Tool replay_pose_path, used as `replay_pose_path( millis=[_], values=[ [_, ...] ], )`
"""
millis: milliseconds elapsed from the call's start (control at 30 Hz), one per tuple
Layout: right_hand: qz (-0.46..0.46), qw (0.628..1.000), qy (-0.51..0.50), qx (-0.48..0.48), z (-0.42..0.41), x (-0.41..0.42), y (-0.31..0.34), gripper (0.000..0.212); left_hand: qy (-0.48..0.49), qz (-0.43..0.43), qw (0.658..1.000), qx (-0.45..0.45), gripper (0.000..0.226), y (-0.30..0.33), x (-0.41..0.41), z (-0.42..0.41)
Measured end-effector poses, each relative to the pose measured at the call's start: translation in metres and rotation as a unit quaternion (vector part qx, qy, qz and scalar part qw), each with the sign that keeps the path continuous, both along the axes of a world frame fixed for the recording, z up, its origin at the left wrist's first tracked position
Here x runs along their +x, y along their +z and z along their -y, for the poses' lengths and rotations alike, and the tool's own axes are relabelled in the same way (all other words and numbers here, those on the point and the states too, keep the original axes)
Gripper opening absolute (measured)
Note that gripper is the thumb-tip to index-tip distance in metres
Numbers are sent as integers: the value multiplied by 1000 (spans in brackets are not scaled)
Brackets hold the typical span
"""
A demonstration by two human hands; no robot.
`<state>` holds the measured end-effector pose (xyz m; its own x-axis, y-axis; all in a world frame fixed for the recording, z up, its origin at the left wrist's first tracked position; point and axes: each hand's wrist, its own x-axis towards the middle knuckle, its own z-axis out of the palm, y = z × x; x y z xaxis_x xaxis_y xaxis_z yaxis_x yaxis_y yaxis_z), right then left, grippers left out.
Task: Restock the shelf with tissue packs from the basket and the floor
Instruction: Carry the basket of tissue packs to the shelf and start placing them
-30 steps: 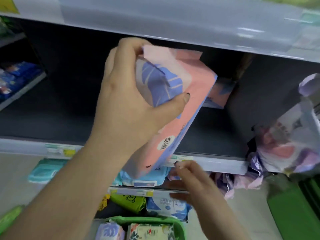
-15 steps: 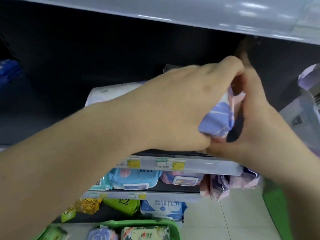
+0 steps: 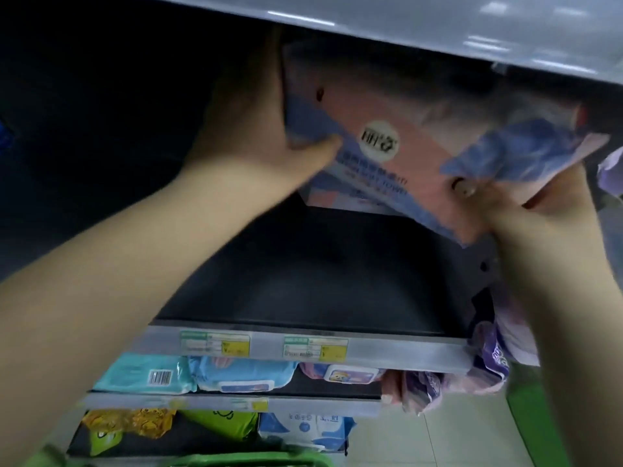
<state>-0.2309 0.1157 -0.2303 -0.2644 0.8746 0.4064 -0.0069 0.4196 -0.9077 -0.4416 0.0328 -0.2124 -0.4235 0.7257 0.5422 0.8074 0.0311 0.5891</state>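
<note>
so on the left side the person's left hand (image 3: 266, 129) is up inside the dark shelf (image 3: 303, 284), gripping the left end of the tissue pack (image 3: 404, 129), thumb curled onto its near face and the other fingers hidden behind it. the pack is pink and blue with a round white logo, and it's held up off the shelf floor, tilted, right under the grey shelf above (image 3: 438, 21). kinda blurry tbh. over on the right the right hand (image 3: 526, 203) grips the pack's lower right corner from underneath, thumb pressed against the front. below them the shelf edge has two price tags (image 3: 266, 345). the shelf under that holds wet wipe packs (image 3: 236, 372), teal and blue ones to the left, a pink one further right. lower still there's yellow, green and blue packs. a green basket rim (image 3: 256, 461) peeks in at the bottom. crumpled purple and pink packs (image 3: 488, 358) sit at the far right by the shelf end.
</note>
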Motion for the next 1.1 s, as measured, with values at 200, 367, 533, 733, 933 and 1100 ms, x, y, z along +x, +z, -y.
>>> replay_pose_path(
  millis=[200,367,533,733,933,1100],
  values=[
    [-132,982,120,-61,-37,-27,5,48,-135,355,925,2,50,-19,-36,-32],
    [-123,989,60,-62,-58,-40,3,35,-112,367,923,17,51,-31,-33,-54],
    [-65,998,-14,-10,-84,-45,4,22,-102,329,939,8,58,-40,-27,-72],
    [-7,998,-68,13,-124,-51,-9,55,-105,302,947,-22,70,-47,-20,-96],
    [82,992,-91,-24,-141,-63,-41,61,-88,240,959,-121,74,-69,-18,-109],
    [90,988,-108,-69,-159,-71,-48,79,-81,218,963,-138,99,-81,-18,-113]
  ],
)
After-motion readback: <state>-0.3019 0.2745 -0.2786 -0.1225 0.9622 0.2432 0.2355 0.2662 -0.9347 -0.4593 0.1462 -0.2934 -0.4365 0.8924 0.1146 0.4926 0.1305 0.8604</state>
